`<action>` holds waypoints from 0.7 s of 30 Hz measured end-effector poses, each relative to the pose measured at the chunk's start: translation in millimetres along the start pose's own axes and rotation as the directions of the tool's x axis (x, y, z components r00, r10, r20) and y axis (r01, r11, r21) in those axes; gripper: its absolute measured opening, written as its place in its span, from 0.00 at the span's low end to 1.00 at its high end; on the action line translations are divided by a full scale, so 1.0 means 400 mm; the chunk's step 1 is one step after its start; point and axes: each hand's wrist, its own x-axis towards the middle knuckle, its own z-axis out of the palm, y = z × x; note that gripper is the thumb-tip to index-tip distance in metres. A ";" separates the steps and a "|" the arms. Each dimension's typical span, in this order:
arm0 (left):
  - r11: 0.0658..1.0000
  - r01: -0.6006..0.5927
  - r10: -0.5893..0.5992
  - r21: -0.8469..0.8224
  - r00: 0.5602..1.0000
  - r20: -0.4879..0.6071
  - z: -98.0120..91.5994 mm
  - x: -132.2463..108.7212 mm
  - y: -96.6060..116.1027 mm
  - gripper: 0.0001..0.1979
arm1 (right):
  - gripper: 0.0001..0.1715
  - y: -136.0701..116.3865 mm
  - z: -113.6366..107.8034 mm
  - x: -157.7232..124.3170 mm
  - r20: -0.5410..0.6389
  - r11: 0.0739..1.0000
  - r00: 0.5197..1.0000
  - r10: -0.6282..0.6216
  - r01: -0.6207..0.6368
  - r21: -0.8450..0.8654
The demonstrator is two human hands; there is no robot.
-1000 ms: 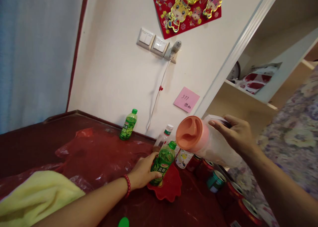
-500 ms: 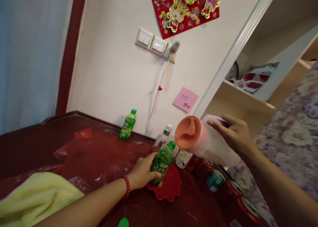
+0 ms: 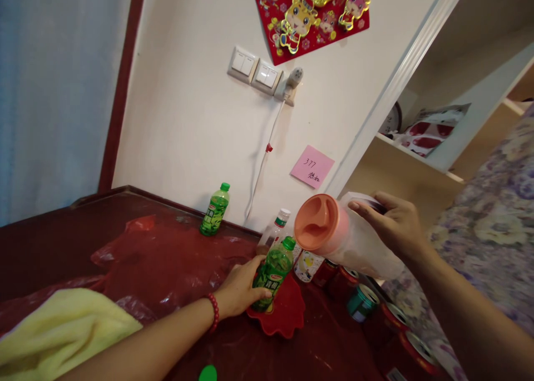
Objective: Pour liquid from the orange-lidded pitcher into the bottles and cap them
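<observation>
My left hand (image 3: 242,287), with a red bead bracelet at the wrist, is wrapped round a green-capped drink bottle (image 3: 276,270). That bottle stands over a red scalloped plate (image 3: 287,314). My right hand (image 3: 394,225) grips the handle of a translucent pitcher (image 3: 362,250). The pitcher lies tilted in the air, its orange lid (image 3: 317,222) turned toward the left, just right of the bottle's cap. No stream of liquid shows between them. Behind the held bottle is a clear bottle (image 3: 278,225) with a white cap, partly hidden.
Several cans, among them a teal can (image 3: 362,303), line the right edge. A second green bottle (image 3: 214,209) stands by the wall. A yellow cloth (image 3: 67,331) and crumpled red plastic (image 3: 167,258) lie left. A green cap (image 3: 208,373) is at the bottom.
</observation>
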 end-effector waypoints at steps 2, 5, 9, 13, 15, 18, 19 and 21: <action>1.000 -0.003 0.003 -0.001 1.000 0.001 -0.001 -0.002 0.002 0.36 | 0.35 0.000 -0.001 0.000 -0.003 1.000 1.000 -0.008 0.008 0.002; 1.000 -0.015 0.015 -0.021 1.000 -0.001 -0.001 -0.003 0.000 0.35 | 0.35 0.001 -0.003 0.001 -0.008 1.000 1.000 -0.012 0.012 0.006; 0.999 -0.024 0.024 -0.028 1.000 -0.010 0.002 -0.001 -0.003 0.34 | 0.35 0.003 -0.002 0.002 -0.006 1.000 1.000 -0.010 0.010 0.013; 1.000 -0.020 0.020 -0.017 1.000 -0.010 0.003 0.002 -0.006 0.35 | 0.35 0.002 0.000 0.003 -0.014 1.000 1.000 -0.021 0.021 0.016; 1.000 -0.008 0.008 -0.008 1.000 -0.007 0.004 0.002 -0.007 0.36 | 0.35 0.002 0.000 0.003 -0.010 1.000 1.000 -0.025 0.026 0.018; 1.000 -0.006 0.006 -0.009 1.000 -0.001 0.003 0.002 -0.007 0.36 | 0.35 0.002 -0.001 0.003 -0.012 1.000 1.000 -0.028 0.028 0.011; 1.000 -0.008 0.008 -0.011 1.000 -0.001 0.003 0.002 -0.006 0.36 | 0.36 0.002 -0.001 0.003 -0.015 1.000 0.999 -0.030 0.030 0.008; 1.000 -0.011 0.011 -0.015 1.000 -0.004 0.002 0.002 -0.004 0.36 | 0.35 0.002 -0.002 0.003 -0.013 0.999 0.999 -0.034 0.034 0.001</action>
